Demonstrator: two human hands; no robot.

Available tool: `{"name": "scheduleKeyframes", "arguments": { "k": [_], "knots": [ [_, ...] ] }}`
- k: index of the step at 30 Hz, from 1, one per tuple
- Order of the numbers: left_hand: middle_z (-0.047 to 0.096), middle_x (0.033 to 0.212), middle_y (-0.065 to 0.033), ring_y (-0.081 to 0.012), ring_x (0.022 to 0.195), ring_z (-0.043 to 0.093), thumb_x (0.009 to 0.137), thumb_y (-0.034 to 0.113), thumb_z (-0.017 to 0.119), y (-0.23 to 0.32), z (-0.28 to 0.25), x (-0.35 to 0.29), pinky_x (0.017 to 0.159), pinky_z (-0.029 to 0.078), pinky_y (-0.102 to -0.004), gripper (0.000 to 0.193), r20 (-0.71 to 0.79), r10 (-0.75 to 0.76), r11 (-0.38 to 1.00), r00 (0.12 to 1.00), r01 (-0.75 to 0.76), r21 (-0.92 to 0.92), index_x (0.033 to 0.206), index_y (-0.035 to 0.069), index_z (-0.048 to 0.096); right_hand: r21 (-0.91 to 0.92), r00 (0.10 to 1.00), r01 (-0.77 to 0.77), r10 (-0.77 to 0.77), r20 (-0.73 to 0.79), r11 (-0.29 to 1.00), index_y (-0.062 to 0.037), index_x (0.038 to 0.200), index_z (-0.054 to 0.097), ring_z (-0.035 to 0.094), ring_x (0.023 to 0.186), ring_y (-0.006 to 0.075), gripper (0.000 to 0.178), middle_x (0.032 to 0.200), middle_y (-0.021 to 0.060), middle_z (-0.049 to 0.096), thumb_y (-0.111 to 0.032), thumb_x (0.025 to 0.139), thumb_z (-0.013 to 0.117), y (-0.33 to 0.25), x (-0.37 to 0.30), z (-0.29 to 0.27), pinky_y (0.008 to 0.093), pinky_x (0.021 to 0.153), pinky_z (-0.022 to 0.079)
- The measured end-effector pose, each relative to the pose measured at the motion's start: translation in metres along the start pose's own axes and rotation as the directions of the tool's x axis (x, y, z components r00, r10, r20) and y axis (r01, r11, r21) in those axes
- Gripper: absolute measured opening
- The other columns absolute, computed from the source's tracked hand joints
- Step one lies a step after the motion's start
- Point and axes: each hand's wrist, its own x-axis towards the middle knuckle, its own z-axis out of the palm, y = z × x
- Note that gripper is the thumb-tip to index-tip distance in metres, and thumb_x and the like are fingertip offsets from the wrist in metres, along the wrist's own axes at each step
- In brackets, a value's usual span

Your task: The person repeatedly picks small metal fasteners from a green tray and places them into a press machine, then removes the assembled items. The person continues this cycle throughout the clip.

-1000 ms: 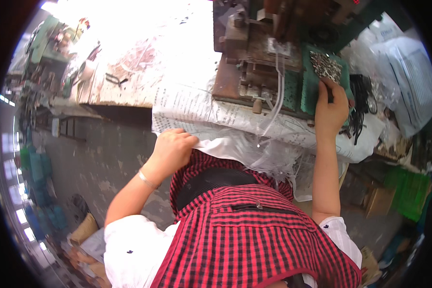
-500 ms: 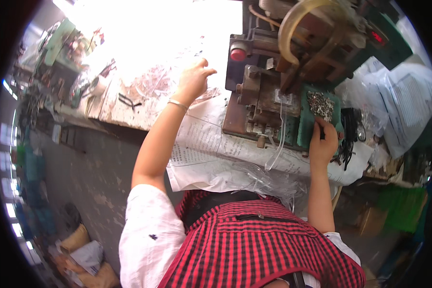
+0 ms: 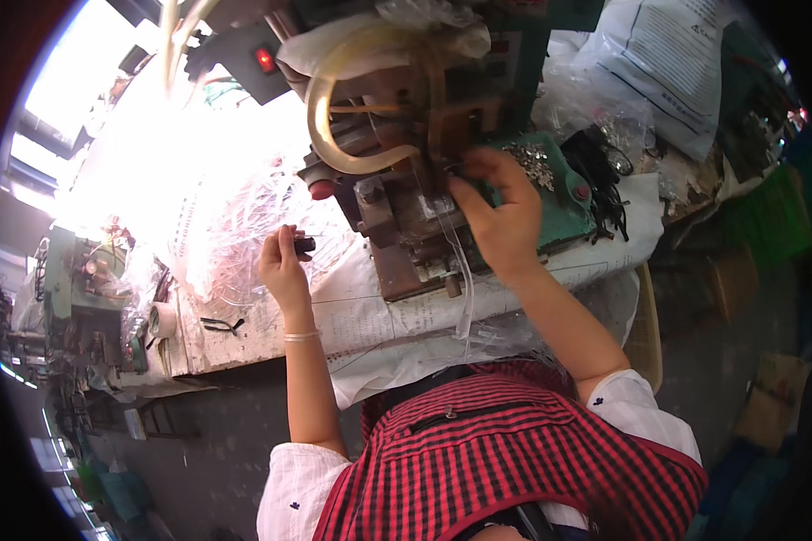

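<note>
My left hand (image 3: 284, 266) is raised over the left part of the bench, its thumb and fingers pinching a small black piece (image 3: 305, 244). My right hand (image 3: 507, 215) reaches in to the bench press (image 3: 392, 203), thumb and forefinger curled together beside the dark tool above its die. Whatever lies between those fingertips is too small and blurred to make out. A clear plastic strip (image 3: 463, 270) hangs from the die over the front of the press. Behind the right hand stands a green tray (image 3: 564, 221) with a heap of small metal parts (image 3: 532, 164).
A curved, yellowish clear tube (image 3: 320, 113) arches over the press, near a red button (image 3: 321, 189). Tangled clear strips (image 3: 235, 234) cover the bench to the left, beside black tweezers (image 3: 222, 325). Black cords (image 3: 595, 176) and a white plastic bag (image 3: 663, 68) lie right.
My right hand has left the tray of metal parts for the middle of the press. My left hand, spread before, now pinches a black piece. The view has turned rightward.
</note>
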Motion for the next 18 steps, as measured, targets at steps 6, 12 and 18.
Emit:
{"name": "scheduleKeyframes", "arguments": {
  "k": [6, 12, 18],
  "knots": [
    [0.075, 0.095, -0.0144, -0.0164, 0.076, 0.070, 0.104, 0.007, 0.063, 0.137, 0.046, -0.033, 0.062, 0.055, -0.0252, 0.014, -0.039, 0.361, 0.834, 0.932, -0.341, -0.433, 0.101, -0.005, 0.069, 0.231, 0.990, -0.128, 0.110, 0.090, 0.965, -0.0011, 0.128, 0.061, 0.069, 0.097, 0.0129, 0.042, 0.107, 0.0071, 0.072, 0.000, 0.088, 0.075, -0.013, -0.006, 0.004, 0.0259, 0.089, 0.052],
    [0.075, 0.099, -0.0166, -0.0173, 0.083, 0.068, 0.093, -0.010, 0.068, 0.176, 0.073, -0.029, 0.072, 0.055, -0.0290, 0.009, 0.079, 0.630, 0.776, 0.772, -0.627, -0.067, 0.101, -0.007, 0.071, 0.321, 0.953, -0.303, 0.288, 0.094, 0.897, 0.0002, 0.136, 0.056, 0.070, 0.103, 0.0166, 0.051, 0.112, 0.0084, 0.072, 0.003, 0.087, 0.070, -0.053, -0.012, 0.007, 0.0306, 0.096, 0.052],
    [0.076, 0.100, -0.0102, -0.0166, 0.065, 0.066, 0.081, 0.008, 0.081, 0.147, 0.105, -0.076, 0.057, 0.053, -0.0307, 0.014, 0.482, 0.826, 0.310, 0.291, -0.950, 0.042, 0.094, 0.005, 0.076, 0.111, 0.918, -0.167, 0.113, 0.381, 0.980, -0.0032, 0.142, 0.055, 0.067, 0.112, 0.0234, 0.058, 0.122, 0.0118, 0.071, 0.002, 0.085, 0.068, -0.038, 0.007, -0.032, 0.0368, 0.103, 0.050]
  ]
}}
